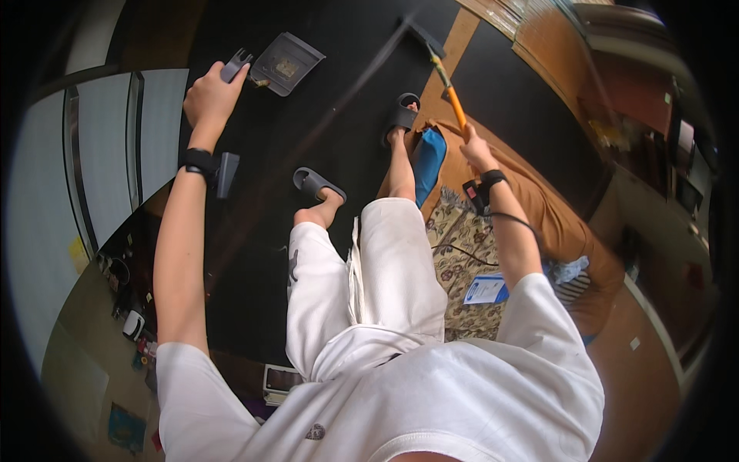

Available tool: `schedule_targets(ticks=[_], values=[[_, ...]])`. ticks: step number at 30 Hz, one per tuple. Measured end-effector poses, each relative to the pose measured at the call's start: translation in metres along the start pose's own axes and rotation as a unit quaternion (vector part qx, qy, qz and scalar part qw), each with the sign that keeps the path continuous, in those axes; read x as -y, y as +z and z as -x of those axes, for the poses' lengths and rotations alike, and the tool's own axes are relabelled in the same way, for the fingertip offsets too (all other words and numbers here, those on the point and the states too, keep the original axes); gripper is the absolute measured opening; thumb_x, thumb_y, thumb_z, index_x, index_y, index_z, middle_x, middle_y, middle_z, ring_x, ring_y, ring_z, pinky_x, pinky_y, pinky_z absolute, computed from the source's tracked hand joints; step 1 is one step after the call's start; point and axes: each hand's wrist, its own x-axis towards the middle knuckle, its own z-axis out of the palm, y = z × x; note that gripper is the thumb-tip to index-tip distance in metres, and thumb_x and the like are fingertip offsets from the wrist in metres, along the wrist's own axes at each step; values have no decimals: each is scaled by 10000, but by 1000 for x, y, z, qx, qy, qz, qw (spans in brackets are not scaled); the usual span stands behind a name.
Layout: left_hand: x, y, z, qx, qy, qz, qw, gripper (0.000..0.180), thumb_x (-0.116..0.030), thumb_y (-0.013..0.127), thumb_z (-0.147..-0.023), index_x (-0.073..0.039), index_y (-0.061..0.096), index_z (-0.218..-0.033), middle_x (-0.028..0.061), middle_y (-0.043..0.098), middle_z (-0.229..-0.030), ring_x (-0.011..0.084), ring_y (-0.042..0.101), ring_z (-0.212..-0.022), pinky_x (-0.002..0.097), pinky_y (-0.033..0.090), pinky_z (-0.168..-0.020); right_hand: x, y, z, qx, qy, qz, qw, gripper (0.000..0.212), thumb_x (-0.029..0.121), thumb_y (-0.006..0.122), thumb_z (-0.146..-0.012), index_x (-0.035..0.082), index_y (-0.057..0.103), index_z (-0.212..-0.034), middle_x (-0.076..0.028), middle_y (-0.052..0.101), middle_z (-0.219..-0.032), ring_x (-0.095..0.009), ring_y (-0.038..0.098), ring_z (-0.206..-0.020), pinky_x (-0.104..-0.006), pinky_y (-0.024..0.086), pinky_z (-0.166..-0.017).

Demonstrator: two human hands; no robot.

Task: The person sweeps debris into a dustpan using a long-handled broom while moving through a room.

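My left hand [209, 102], at the upper left, is closed around the grey handle [235, 66] of a dustpan [306, 60]. The dustpan is down by the dark floor, with some light brown debris [283, 68] in it. On the right, my right hand [479, 149] grips the orange stick [454, 98] of a broom. Its wide dark head [421, 38] lies at the far end, on the black floor. Both wrists wear black straps with small devices. The join between the dustpan and its handle is hard to make out.
My feet, in grey slippers [309, 183], stand on the black floor [254, 231]. Beside my right leg is a bed or couch with an orange-brown cover [531, 192], a patterned cloth [454, 308] and a blue item [429, 165]. Pale panels [100, 154] line the left.
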Motion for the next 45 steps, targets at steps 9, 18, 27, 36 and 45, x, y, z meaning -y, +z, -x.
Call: schedule_targets(ticks=[9, 18, 27, 36, 45], values=[[23, 3, 64, 57, 7, 68, 996, 430, -515, 508, -808, -95, 589, -852, 133, 654, -779, 338, 635, -762, 417, 516, -632, -8, 152, 162, 38, 25, -128, 991, 652, 109, 519, -724, 84, 279, -1329, -236, 595, -939, -304, 631, -711, -374, 510, -619], [76, 14, 125, -40, -62, 156, 985, 420, -514, 551, -780, -103, 640, -773, 133, 645, -731, 345, 619, -721, 426, 492, -601, 35, 199, 238, 155, 49, -477, 864, 552, 80, 506, -824, 104, 255, -1315, -56, 469, -616, -127, 470, -416, -273, 408, -357], [153, 39, 265, -123, -115, 206, 964, 396, -463, 618, -767, -71, 655, -722, 98, 616, -599, 282, 606, -555, 365, 445, -488, -9, 234, 308, 107, 114, -589, 793, 588, 110, 485, -863, 189, 178, -1358, -54, 431, -618, -122, 423, -411, -254, 361, -354], [138, 52, 308, -58, -100, 173, 978, 392, -448, 599, -787, -61, 649, -747, 94, 612, -608, 267, 598, -562, 362, 445, -508, 27, 304, 262, 8, 86, -479, 874, 590, 50, 483, -815, 158, 230, -1337, -72, 482, -700, -139, 473, -441, -268, 402, -373], [128, 56, 316, -42, -59, 138, 988, 405, -444, 565, -808, -66, 577, -661, 82, 587, -567, 278, 593, -541, 371, 453, -499, -8, 252, 318, 223, 79, -671, 703, 581, 94, 501, -837, 130, 194, -1329, -30, 416, -577, -107, 403, -386, -239, 344, -353]])
